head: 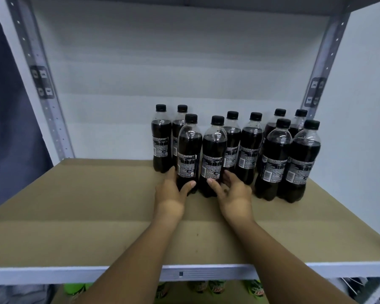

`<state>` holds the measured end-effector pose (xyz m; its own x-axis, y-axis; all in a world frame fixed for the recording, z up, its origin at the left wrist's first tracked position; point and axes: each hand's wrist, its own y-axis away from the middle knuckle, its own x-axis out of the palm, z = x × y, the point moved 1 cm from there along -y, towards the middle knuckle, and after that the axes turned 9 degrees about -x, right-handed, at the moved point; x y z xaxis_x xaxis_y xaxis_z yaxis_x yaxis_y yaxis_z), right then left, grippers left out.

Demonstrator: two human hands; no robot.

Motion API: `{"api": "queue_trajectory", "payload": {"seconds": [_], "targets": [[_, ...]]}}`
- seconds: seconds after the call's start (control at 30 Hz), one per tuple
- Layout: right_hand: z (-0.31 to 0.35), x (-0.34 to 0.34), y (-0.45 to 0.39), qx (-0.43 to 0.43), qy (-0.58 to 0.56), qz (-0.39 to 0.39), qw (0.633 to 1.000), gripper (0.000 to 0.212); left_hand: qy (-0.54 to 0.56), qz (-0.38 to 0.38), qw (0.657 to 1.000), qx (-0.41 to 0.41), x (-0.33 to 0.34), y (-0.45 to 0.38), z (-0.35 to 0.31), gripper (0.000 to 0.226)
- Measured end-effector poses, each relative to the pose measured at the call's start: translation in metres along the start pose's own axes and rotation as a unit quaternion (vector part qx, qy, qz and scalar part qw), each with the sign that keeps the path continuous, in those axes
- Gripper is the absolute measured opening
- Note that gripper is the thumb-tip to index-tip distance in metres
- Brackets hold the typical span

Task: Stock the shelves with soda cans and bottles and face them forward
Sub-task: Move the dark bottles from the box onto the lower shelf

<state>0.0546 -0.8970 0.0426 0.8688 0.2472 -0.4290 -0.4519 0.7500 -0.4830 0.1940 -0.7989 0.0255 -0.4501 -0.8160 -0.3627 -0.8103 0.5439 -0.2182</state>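
At frame centre, the left hand (pixel 171 189) grips the base of one cola bottle (pixel 189 154), thumb curled across its front; the right hand (pixel 233 189) holds the next bottle (pixel 214 159) likewise. Both stand upright on the shelf (pixel 75 205), with eight more bottles (pixel 287 159) behind and to the right.

Dark blue-grey fabric curtain (pixel 7 119) hanging at nine o'clock; plain pale grey wall (pixel 364 106) at three o'clock.

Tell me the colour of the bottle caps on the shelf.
Black, on every bottle cap in the head view, the only view here.
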Motion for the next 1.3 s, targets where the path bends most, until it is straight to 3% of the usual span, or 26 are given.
{"api": "queue_trajectory", "payload": {"seconds": [0.23,0.47,0.57,0.67,0.83,1.03,1.17,1.3], "targets": [[0.019,-0.019,0.072,0.013,-0.001,0.062,0.998,0.057,0.023,0.08,0.994,-0.077,-0.047,0.076,0.003,0.041],[0.053,-0.03,0.168,-0.019,-0.089,0.056,0.994,0.042,0.05,0.061,0.995,-0.065,-0.111,0.178,0.009,0.028],[0.058,-0.024,0.215,-0.01,-0.119,0.054,0.991,0.039,0.064,0.041,0.992,-0.097,-0.128,0.218,0.034,0.027],[0.05,-0.006,0.265,0.035,-0.143,0.117,0.982,0.046,0.048,0.041,0.984,-0.169,-0.134,0.261,0.078,0.035],[0.011,0.023,0.34,0.056,-0.003,0.26,0.964,0.059,-0.019,0.069,0.955,-0.287,-0.125,0.325,0.156,0.054],[-0.016,0.041,0.396,0.061,0.109,0.408,0.904,0.06,-0.094,0.1,0.935,-0.326,-0.103,0.373,0.207,0.063],[-0.024,0.055,0.406,0.081,0.132,0.405,0.901,0.05,-0.171,0.078,0.938,-0.291,-0.097,0.384,0.214,0.055],[-0.031,0.062,0.411,0.099,0.131,0.376,0.912,0.049,-0.182,0.069,0.941,-0.276,-0.092,0.381,0.213,0.047]]}}
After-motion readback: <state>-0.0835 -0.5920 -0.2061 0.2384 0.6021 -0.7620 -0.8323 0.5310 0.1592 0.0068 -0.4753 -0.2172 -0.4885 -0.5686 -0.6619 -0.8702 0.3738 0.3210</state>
